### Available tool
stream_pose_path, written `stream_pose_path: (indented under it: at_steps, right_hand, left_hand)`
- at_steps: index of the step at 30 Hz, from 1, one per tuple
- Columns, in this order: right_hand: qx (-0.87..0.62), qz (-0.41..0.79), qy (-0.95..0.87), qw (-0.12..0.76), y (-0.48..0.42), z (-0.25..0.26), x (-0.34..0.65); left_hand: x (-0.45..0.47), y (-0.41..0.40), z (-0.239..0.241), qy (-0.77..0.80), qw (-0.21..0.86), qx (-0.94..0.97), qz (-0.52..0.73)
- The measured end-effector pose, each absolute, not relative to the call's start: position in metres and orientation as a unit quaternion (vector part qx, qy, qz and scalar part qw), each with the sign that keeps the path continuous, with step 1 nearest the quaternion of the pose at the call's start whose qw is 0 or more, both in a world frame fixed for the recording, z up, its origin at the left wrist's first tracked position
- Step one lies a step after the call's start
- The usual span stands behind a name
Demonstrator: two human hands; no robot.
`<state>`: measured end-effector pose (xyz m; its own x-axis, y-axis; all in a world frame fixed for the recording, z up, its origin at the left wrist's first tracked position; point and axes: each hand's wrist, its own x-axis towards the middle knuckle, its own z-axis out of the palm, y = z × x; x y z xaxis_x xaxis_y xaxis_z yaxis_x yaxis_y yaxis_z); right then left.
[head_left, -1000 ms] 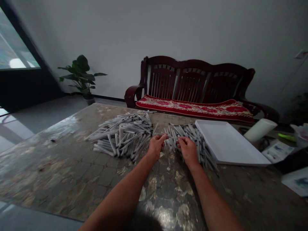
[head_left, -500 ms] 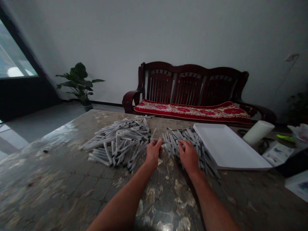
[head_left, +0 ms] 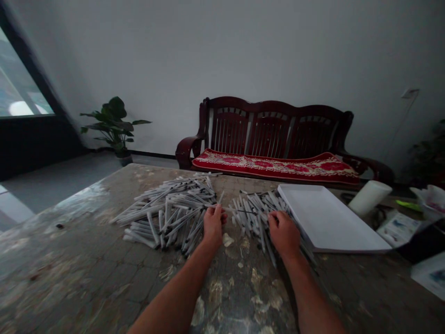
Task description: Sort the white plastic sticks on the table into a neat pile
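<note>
My left hand (head_left: 213,224) is closed in a pinch at the right side of a heap of pale, pen-like sticks with dark ends (head_left: 174,208). Its fingers grip a thin pen-like stick, whose pale length and dark middle section (head_left: 246,212) stretch toward my right hand (head_left: 284,233). That hand is closed too, thumb against fingers, at the stick's far end; what exactly lies inside the pinch is hidden. Under and around it spreads a second pile of similar sticks (head_left: 253,220).
A shallow white tray (head_left: 337,220) lies right of the second pile. Beyond it are a white roll (head_left: 370,197), a printed packet (head_left: 398,228) and a white box (head_left: 431,269). The patterned table (head_left: 104,273) faces a wooden bench (head_left: 269,125); a potted plant (head_left: 116,123) stands at left.
My hands have drawn apart, the left one slightly left and the right one to the right and down. More of the stick shows between them. The view has tilted up a little.
</note>
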<state>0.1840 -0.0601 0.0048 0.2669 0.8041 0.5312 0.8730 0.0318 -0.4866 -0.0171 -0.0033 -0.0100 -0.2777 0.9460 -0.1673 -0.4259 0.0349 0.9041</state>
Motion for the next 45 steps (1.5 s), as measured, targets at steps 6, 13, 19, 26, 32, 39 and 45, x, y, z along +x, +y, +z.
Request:
stream_pose_path:
  at_steps: [6, 13, 19, 26, 32, 39, 45]
  right_hand:
    - [-0.732, -0.085, -0.554, 0.388, -0.061, 0.007, 0.201]
    - [-0.68, -0.123, -0.64, 0.335, -0.069, 0.009, 0.172]
    - [-0.504, -0.05, -0.822, 0.263, -0.081, 0.005, 0.115]
    - [-0.569, -0.074, -0.785, 0.235, -0.067, -0.017, 0.118]
    - [-0.565, -0.124, -0.769, 0.27, -0.067, -0.018, 0.124]
    - [-0.497, -0.172, -0.79, 0.315, -0.071, -0.021, 0.118]
    - [-0.476, -0.12, -0.806, 0.33, -0.074, -0.016, 0.116]
  left_hand:
    - [-0.016, -0.002, -0.016, 0.519, 0.491, 0.399, 0.575]
    - [-0.029, -0.008, -0.007, 0.611, 0.253, 0.591, 0.461]
    - [-0.054, -0.012, 0.003, 0.681, 0.022, 0.692, 0.236]
    - [-0.053, -0.009, 0.002, 0.68, -0.006, 0.715, 0.16]
    - [-0.05, -0.009, 0.007, 0.688, -0.003, 0.711, 0.145]
    - [-0.049, -0.011, 0.008, 0.658, 0.099, 0.695, 0.272]
    - [-0.041, 0.004, 0.011, 0.494, 0.529, 0.406, 0.558]
